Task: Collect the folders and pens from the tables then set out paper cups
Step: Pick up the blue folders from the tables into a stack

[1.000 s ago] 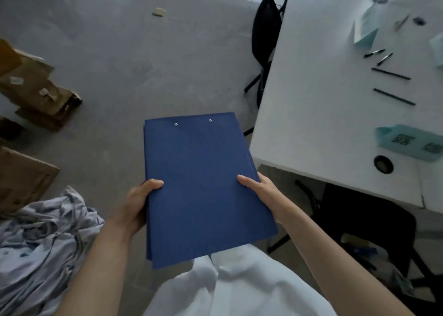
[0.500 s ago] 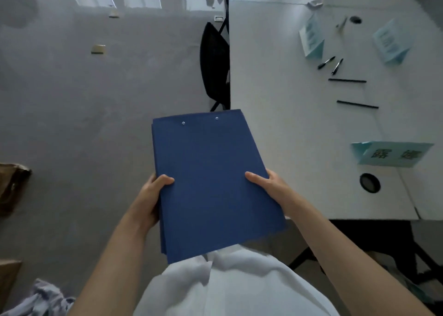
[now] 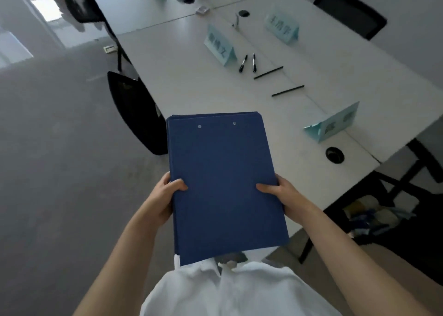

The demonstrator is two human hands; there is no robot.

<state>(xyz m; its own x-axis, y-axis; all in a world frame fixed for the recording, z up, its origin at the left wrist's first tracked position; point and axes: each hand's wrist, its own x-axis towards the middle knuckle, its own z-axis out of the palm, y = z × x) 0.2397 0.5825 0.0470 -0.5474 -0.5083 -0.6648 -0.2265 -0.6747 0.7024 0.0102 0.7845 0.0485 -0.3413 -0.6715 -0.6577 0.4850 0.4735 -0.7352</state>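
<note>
Head view, only one.

Item 1: stack of blue folders (image 3: pixel 225 186), centre of frame, carried in front of the body, far end over the near edge of the white table (image 3: pixel 182 75). Left hand (image 3: pixel 165 195) grips the stack's left edge, thumb on top; right hand (image 3: pixel 282 195) grips the right edge, same way.

Item 2: pens (image 3: pixel 248 63), two w/ caps, plus two thin black sticks (image 3: pixel 287 90), upper right of centre, all lying loose on table.

Step, est.: folders gathered; pens not yet collected. Next move prob. needs one hand freed, so stack goes to one arm or down on table. No cups in sight.

Writing: three pale blue name cards (image 3: pixel 221 46), dark characters, too blurred to read. No brands seen.
</note>
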